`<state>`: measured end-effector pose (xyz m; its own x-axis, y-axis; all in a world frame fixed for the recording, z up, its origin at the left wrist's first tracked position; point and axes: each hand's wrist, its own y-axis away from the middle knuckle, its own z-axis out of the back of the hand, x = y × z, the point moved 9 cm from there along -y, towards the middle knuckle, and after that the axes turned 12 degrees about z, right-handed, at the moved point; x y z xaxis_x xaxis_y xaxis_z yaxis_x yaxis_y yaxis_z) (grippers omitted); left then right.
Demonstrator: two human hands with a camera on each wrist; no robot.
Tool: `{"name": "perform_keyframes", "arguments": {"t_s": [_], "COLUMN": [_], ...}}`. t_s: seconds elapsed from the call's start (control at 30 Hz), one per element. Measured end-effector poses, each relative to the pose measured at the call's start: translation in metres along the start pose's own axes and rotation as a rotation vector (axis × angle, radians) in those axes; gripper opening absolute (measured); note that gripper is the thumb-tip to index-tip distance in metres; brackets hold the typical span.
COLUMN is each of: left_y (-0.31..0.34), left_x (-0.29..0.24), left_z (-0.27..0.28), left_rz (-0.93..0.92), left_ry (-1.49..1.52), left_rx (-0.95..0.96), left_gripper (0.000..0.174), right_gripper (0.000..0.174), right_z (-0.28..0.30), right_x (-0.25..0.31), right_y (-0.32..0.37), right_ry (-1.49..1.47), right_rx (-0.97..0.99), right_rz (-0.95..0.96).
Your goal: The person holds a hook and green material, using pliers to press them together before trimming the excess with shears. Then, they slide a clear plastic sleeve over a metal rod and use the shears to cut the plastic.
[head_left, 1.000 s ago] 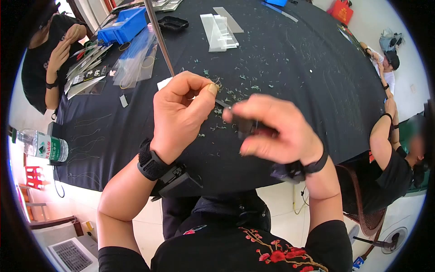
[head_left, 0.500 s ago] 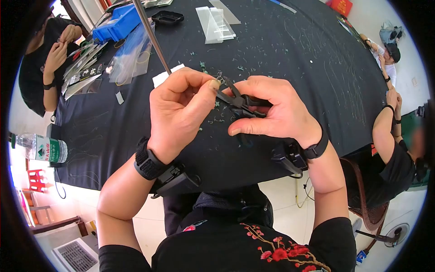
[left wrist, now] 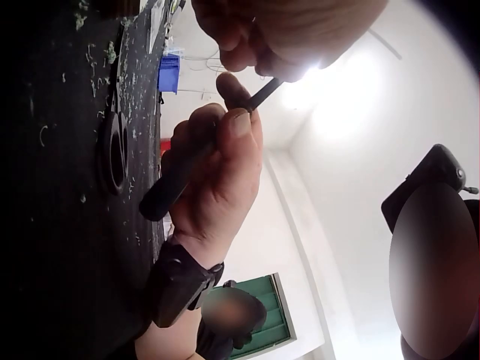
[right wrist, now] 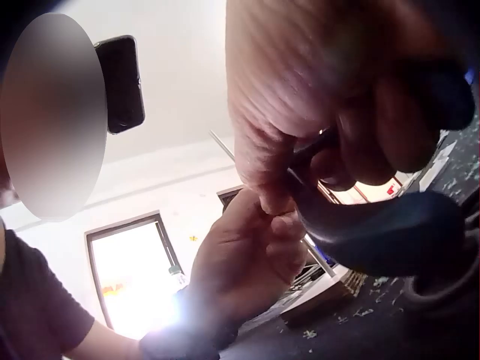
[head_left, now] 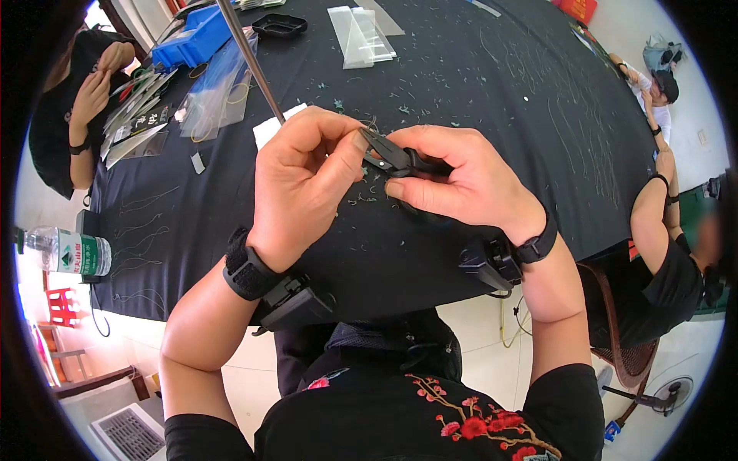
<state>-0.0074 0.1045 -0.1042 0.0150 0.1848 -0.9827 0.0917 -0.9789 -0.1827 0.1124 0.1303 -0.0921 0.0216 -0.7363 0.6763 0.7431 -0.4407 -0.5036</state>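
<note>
My right hand [head_left: 469, 177] holds black-handled pliers [head_left: 393, 160], whose dark jaws reach to the fingertips of my left hand [head_left: 300, 180]. There, the left thumb and forefinger pinch a small, thin wiry piece [head_left: 372, 123], mostly hidden by the fingers. In the left wrist view, the pliers' handle [left wrist: 176, 184] runs across the right palm. A curved blue-black handle [right wrist: 360, 232] fills the right wrist view below the fingers. Dark-handled scissors [left wrist: 115, 150] lie on the black tablecloth [head_left: 492, 92] beneath the hands.
Small green scraps [head_left: 419, 111] litter the cloth ahead. A metal pole [head_left: 257, 69] slants behind my left hand, near a white pad [head_left: 269, 131]. Clear plastic sleeves [head_left: 361, 38], a blue bin [head_left: 192, 38] and a water bottle [head_left: 73, 252] stand around. Other people sit at both sides.
My right hand has come leftward with the pliers to the left fingertips. The pliers' jaws, spread half a second ago, have turned toward those fingertips. My left hand keeps its pinch.
</note>
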Motion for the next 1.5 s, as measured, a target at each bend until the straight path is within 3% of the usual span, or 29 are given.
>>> {"name": "perform_keyframes", "arguments": {"t_s": [0.17, 0.27, 0.3, 0.37, 0.43, 0.47, 0.5, 0.63, 0.67, 0.7, 0.77, 0.8, 0.83, 0.93, 1.03, 1.3, 1.5], "left_y": [0.001, 0.002, 0.001, -0.007, -0.008, -0.006, -0.003, 0.001, 0.001, 0.0, 0.001, 0.0, 0.0, 0.003, 0.003, 0.002, 0.003], "left_x": [-0.003, -0.008, -0.008, 0.02, 0.021, 0.02, 0.02, 0.024, 0.026, 0.025, 0.026, 0.025, 0.027, 0.031, 0.036, 0.038, 0.038], "left_z": [-0.001, -0.003, -0.003, 0.008, 0.011, 0.005, -0.001, -0.012, -0.011, -0.011, -0.011, -0.01, -0.011, -0.013, -0.014, -0.019, -0.015], "left_rz": [-0.041, -0.097, -0.098, 0.202, 0.185, 0.219, 0.252, 0.318, 0.35, 0.341, 0.36, 0.353, 0.371, 0.421, 0.445, 0.413, 0.431], "left_ry": [-0.054, -0.087, -0.084, -0.095, -0.033, 0.088, 0.206, 0.259, 0.259, 0.256, 0.333, 0.33, 0.322, 0.276, 0.232, 0.143, 0.176], "left_rx": [0.013, 0.018, 0.02, -0.071, -0.078, 0.002, 0.086, 0.157, 0.14, 0.143, 0.161, 0.159, 0.166, 0.158, 0.159, 0.228, 0.136], "left_gripper": [0.003, 0.003, 0.003, 0.005, 0.008, 0.01, 0.011, 0.011, 0.011, 0.011, 0.013, 0.013, 0.013, 0.013, 0.013, 0.014, 0.017], "right_gripper": [0.027, 0.028, 0.029, 0.033, 0.034, 0.035, 0.033, 0.031, 0.027, 0.027, 0.023, 0.017, 0.017, 0.014, 0.015, 0.009, 0.007], "right_z": [-0.001, -0.005, -0.013, -0.03, -0.015, 0.006, 0.02, 0.041, 0.039, 0.039, 0.036, 0.034, 0.032, 0.031, 0.017, 0.015, 0.025], "right_x": [0.004, 0.007, 0.015, 0.04, 0.044, 0.034, -0.013, -0.063, -0.073, -0.075, -0.058, -0.03, -0.025, -0.004, 0.002, 0.005, -0.004], "right_y": [0.002, 0.003, 0.003, 0.006, -0.001, -0.004, 0.008, 0.014, 0.018, 0.018, 0.011, 0.004, 0.002, -0.006, -0.004, -0.004, 0.001], "right_ry": [-0.06, -0.059, -0.096, -0.166, 0.026, 0.15, -0.015, 0.417, 0.34, 0.346, 0.51, 0.773, 0.771, 0.1, -0.024, -0.019, -0.075], "right_rx": [-0.004, 0.082, 0.135, 0.308, 0.183, 0.024, -0.032, 0.038, 0.059, 0.055, 0.018, -0.034, -0.033, -0.24, -0.201, -0.186, -0.294], "right_rz": [0.02, -0.032, 0.048, 0.163, 0.29, 0.243, -0.303, -0.251, -0.366, -0.36, -0.122, 0.131, 0.131, 0.106, 0.152, 0.155, 0.117]}}
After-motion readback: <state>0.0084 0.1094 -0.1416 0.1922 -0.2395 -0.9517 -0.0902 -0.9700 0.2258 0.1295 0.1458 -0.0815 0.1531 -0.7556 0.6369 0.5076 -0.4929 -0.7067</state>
